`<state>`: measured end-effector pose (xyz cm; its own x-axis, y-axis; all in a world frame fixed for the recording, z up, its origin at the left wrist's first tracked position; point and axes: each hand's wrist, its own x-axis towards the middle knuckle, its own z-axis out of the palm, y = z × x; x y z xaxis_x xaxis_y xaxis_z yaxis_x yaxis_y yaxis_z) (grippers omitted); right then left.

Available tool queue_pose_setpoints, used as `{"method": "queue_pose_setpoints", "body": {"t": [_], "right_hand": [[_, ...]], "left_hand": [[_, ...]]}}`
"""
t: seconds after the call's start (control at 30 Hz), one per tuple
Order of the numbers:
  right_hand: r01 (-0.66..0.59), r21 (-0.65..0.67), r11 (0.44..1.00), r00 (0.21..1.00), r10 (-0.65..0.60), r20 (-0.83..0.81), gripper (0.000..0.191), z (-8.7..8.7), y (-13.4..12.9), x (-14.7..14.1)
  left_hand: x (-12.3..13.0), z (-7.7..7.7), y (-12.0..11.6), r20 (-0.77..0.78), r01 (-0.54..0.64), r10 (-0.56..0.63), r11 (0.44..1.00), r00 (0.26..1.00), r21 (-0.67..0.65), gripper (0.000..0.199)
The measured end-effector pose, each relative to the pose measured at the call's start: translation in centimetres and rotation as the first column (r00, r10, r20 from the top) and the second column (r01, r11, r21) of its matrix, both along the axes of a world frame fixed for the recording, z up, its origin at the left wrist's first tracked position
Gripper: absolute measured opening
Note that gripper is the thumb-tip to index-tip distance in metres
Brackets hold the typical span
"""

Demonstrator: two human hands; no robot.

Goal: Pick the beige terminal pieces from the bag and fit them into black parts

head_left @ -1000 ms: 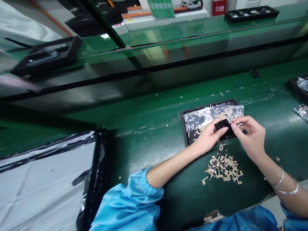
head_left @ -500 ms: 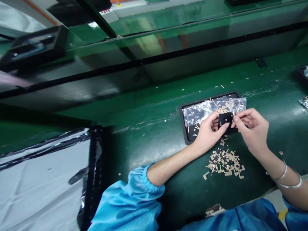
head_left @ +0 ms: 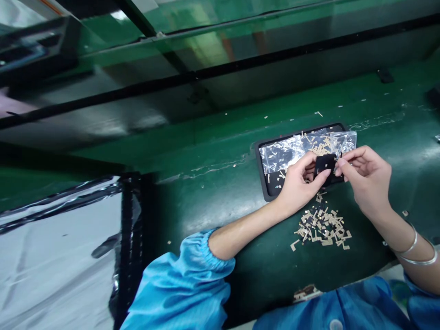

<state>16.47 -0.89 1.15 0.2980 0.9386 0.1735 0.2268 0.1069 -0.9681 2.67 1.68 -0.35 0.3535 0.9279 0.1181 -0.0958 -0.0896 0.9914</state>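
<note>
Between the thumb and fingers of my left hand [head_left: 300, 183] is a flat black rectangular piece [head_left: 324, 165], held up over a black tray [head_left: 267, 191]. My right hand [head_left: 366, 176] is pinched close to the right edge of that piece; whatever is between its fingertips is too small to name. Inside the tray lies a clear plastic bag [head_left: 282, 158] with many small beige parts [head_left: 321, 145] on or in it. Nearer to me, a loose heap of small beige and black parts [head_left: 321, 227] lies on the green table [head_left: 213, 201].
A large pale panel with black wrapped edges [head_left: 62, 256] is at the left. Along the back runs a dark raised bar [head_left: 220, 68]. A black device [head_left: 37, 50] sits at the upper left, and a small black object [head_left: 385, 75] at the back right. Stray bits dot the table.
The whole view has shifted slightly, so the tray and table appear a little higher. Both hands keep nearly the same pose around the black piece, the right fingertips still at its edge.
</note>
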Motion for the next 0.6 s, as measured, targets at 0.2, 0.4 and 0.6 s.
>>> {"method": "queue_pose_setpoints", "body": {"t": [0.2,0.4,0.6], "right_hand": [[-0.015,-0.011,1.000,1.000,0.015,-0.012,0.009,-0.01,0.12,0.07],[-0.016,-0.027,0.999,1.000,0.017,0.004,0.009,0.15,0.15,0.09],[-0.019,-0.008,1.000,1.000,0.019,0.010,0.009,0.02,0.26,0.09]], "left_hand": [[-0.06,-0.04,0.03,0.007,0.006,-0.007,1.000,1.000,0.008,0.019],[-0.04,0.03,-0.01,0.023,0.022,-0.022,1.000,1.000,-0.008,0.017],[-0.07,0.08,-0.04,0.029,0.029,-0.028,0.999,0.999,-0.018,0.017]]}}
